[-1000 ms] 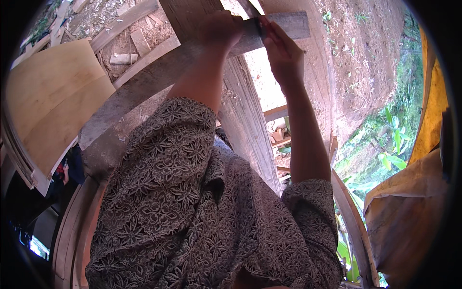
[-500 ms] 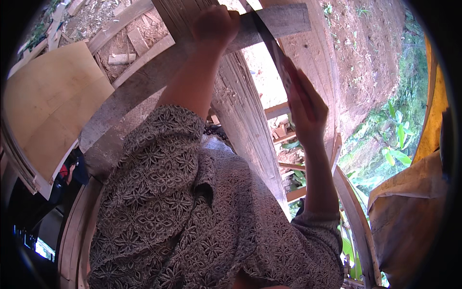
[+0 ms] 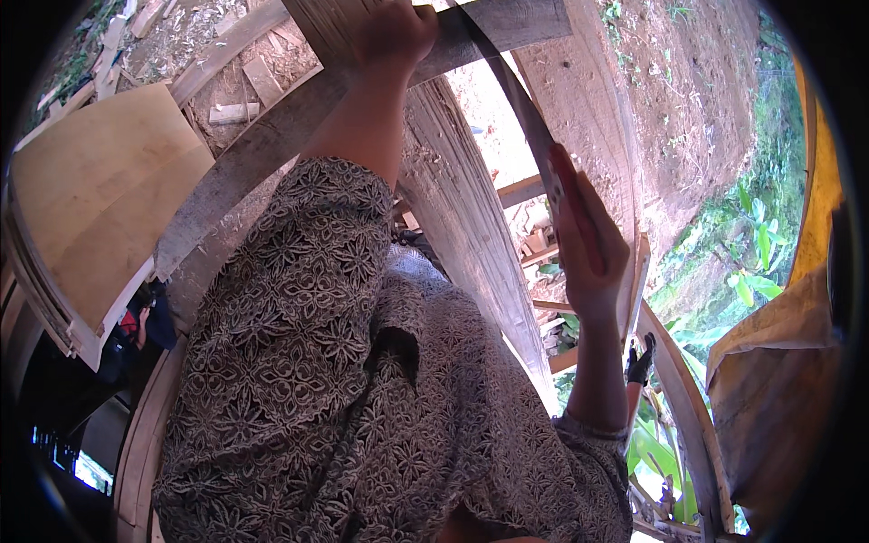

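At the top centre of the frame we clamp a rough grey weathered plank [image 3: 507, 27] with our left hand [image 3: 394, 36], fingers curled over its edge. Our right hand [image 3: 588, 235], at centre right, grips the red handle of a long flat-bladed saw [image 3: 516, 109] slanting up to the plank.

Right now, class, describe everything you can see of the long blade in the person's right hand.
The blade is long, narrow and flat, grey like worn metal. It slants from the right hand, which grips its lower end, up and left to the grey wooden plank near the top edge. Its tip seems to meet that plank close to the left hand. The handle is hidden by the fingers.
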`<control>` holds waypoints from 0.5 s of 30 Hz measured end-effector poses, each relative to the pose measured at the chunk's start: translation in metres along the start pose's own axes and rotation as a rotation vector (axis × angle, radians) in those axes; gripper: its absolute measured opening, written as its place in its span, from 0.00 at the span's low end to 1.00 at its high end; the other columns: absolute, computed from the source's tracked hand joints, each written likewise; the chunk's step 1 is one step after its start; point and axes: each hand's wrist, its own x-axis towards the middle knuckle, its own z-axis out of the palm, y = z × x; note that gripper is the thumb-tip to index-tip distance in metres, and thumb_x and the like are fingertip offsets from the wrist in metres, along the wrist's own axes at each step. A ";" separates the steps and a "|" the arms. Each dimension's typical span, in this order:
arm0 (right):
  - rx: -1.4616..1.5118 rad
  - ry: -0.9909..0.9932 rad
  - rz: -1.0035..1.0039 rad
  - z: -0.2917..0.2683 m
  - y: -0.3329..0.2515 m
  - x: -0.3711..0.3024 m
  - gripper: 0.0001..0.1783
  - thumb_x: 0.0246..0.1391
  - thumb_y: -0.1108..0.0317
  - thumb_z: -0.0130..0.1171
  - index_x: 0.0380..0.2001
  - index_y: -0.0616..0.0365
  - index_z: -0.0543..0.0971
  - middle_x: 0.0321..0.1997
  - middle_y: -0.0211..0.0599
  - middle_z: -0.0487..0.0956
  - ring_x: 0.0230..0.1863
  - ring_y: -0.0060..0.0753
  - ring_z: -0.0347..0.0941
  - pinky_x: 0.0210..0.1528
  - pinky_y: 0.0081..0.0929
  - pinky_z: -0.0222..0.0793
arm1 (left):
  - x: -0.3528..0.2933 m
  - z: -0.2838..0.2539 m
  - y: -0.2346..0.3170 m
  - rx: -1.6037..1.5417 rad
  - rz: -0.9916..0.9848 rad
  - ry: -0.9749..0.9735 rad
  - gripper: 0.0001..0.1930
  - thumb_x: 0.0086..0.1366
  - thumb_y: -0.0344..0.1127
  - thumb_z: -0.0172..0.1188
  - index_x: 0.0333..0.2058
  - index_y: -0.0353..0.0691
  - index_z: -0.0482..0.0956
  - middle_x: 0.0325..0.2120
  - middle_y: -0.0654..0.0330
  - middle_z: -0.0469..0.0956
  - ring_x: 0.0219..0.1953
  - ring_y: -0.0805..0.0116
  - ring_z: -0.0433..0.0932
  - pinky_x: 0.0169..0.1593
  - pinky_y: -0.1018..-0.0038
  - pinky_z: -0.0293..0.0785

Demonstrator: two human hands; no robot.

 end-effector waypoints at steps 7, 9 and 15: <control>-0.064 -0.019 0.027 0.002 0.007 0.008 0.28 0.66 0.84 0.44 0.69 0.72 0.65 0.73 0.61 0.67 0.76 0.51 0.61 0.76 0.42 0.57 | 0.001 -0.033 0.006 -0.030 0.019 -0.237 0.24 0.68 0.51 0.47 0.40 0.39 0.87 0.44 0.49 0.85 0.48 0.50 0.84 0.54 0.54 0.79; 0.029 0.003 -0.204 0.033 0.052 0.082 0.26 0.66 0.84 0.47 0.67 0.74 0.67 0.70 0.56 0.73 0.73 0.40 0.66 0.73 0.33 0.62 | -0.003 -0.036 0.005 -0.020 0.010 -0.214 0.23 0.68 0.51 0.49 0.39 0.41 0.87 0.42 0.51 0.86 0.47 0.53 0.85 0.51 0.55 0.81; -0.032 0.089 -0.092 0.077 0.077 0.230 0.23 0.65 0.75 0.58 0.63 0.61 0.77 0.62 0.45 0.81 0.63 0.28 0.77 0.66 0.23 0.71 | -0.007 -0.045 0.023 -0.058 -0.030 -0.304 0.23 0.68 0.51 0.48 0.39 0.41 0.87 0.42 0.52 0.86 0.47 0.53 0.85 0.51 0.55 0.81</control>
